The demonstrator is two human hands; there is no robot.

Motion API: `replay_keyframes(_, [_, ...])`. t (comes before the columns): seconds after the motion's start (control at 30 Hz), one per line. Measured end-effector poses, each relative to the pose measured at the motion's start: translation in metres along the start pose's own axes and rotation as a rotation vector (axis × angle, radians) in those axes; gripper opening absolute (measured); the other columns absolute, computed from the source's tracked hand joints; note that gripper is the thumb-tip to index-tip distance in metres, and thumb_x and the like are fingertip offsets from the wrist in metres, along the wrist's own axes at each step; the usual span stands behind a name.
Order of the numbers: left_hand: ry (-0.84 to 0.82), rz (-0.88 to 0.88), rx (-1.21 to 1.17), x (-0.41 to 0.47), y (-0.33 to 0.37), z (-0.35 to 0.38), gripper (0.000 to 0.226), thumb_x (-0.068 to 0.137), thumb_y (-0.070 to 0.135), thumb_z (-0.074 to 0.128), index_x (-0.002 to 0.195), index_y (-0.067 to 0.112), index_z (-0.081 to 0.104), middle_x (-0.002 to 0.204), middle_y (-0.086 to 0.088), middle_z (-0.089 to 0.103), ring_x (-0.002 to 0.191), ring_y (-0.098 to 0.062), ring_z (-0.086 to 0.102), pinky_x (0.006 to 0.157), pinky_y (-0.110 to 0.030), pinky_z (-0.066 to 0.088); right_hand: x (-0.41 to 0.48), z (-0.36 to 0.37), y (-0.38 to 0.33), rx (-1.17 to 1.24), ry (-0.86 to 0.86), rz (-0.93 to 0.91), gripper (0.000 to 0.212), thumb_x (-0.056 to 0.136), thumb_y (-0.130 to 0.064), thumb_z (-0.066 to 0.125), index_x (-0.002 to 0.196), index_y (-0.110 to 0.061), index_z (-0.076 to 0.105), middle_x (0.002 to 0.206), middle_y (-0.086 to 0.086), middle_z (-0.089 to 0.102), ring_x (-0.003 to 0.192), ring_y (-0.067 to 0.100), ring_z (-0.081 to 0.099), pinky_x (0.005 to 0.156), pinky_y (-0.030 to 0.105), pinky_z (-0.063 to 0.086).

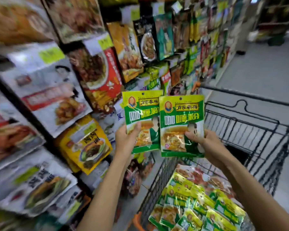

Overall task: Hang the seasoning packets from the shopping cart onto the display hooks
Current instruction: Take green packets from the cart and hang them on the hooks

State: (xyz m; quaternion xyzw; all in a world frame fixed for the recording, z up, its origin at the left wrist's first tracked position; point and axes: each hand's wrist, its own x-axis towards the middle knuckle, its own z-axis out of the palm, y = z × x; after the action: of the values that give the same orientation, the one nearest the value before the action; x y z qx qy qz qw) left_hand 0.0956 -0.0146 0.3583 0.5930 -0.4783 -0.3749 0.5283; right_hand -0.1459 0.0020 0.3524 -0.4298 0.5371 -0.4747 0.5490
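Dead centre of the frame, two green-and-yellow seasoning packets are held up side by side, both upright with the print facing the camera. The left hand (126,139) grips the left packet (140,112) near its lower left corner, thumb curled over the front and the other fingers hidden behind it. The right hand (205,140) pinches the right packet (180,125) at its lower right edge, thumb on the front, fingers tucked behind. The right packet sits a bit lower and its left edge overlaps the front of the left packet, so they're touching. Each one has a small punched hole at the top middle, both easy to see. Below them, lower right, is the shopping cart (250,120), black wire with an orange bit at its near corner. Its basket holds a heap of loose packets (195,207) of the same green-yellow kind, with a few reddish-white packs (193,175) lying just above them in the frame. The whole left side and top of the frame is the display wall (48,90), rows of hanging food pouches, mostly blurred. A yellow pouch (85,144) and a red pouch (103,77) hang just left of the held pair. Can't make out the hooks themselves. Grey floor (265,67) runs along the upper right.
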Motion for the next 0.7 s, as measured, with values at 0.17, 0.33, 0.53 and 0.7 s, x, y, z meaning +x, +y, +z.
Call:
replay_keyframes(0.17, [0.231, 0.146, -0.034, -0.027, 0.077, -0.098, 0.054, 0.089, 0.041, 0.062, 0.130, 0.007, 0.053, 0.122, 0.004, 0.059, 0.103, 0.007, 0.056, 0.066, -0.015, 0.044, -0.008, 0.083, -0.073, -0.046, -0.243, -0.141, 0.051, 0.072, -0.036, 0.075, 0.112, -0.006, 0.065, 0.113, 0.013, 0.069, 0.108, 0.027, 0.064, 0.095, 0.045, 0.046])
replay_keyframes(0.33, [0.450, 0.271, 0.018, -0.071, 0.130, -0.195, 0.012, 0.088, 0.039, 0.063, 0.090, 0.029, 0.057, 0.078, 0.018, 0.059, 0.064, 0.012, 0.055, 0.053, -0.007, 0.040, -0.027, 0.180, -0.125, -0.001, -0.411, -0.299, 0.031, 0.074, -0.034, 0.074, 0.094, -0.012, 0.066, 0.086, -0.007, 0.074, 0.081, -0.002, 0.067, 0.070, 0.021, 0.050])
replay_keyframes(0.53, [0.700, 0.313, 0.044, -0.128, 0.160, -0.298, 0.029, 0.077, 0.051, 0.062, 0.091, 0.026, 0.063, 0.088, 0.011, 0.065, 0.079, 0.002, 0.059, 0.064, -0.020, 0.045, -0.059, 0.303, -0.153, 0.130, -0.702, -0.302, 0.041, 0.079, -0.031, 0.073, 0.109, -0.004, 0.064, 0.119, 0.004, 0.064, 0.116, 0.003, 0.057, 0.101, 0.030, 0.046])
replay_keyframes(0.7, [0.855, 0.338, 0.005, -0.170, 0.176, -0.370, 0.046, 0.071, 0.057, 0.065, 0.105, 0.026, 0.065, 0.106, 0.006, 0.071, 0.101, -0.016, 0.066, 0.075, -0.039, 0.059, -0.096, 0.378, -0.167, 0.187, -0.872, -0.348, 0.020, 0.077, -0.025, 0.072, 0.060, -0.017, 0.065, 0.056, -0.016, 0.065, 0.060, -0.009, 0.062, 0.060, 0.013, 0.049])
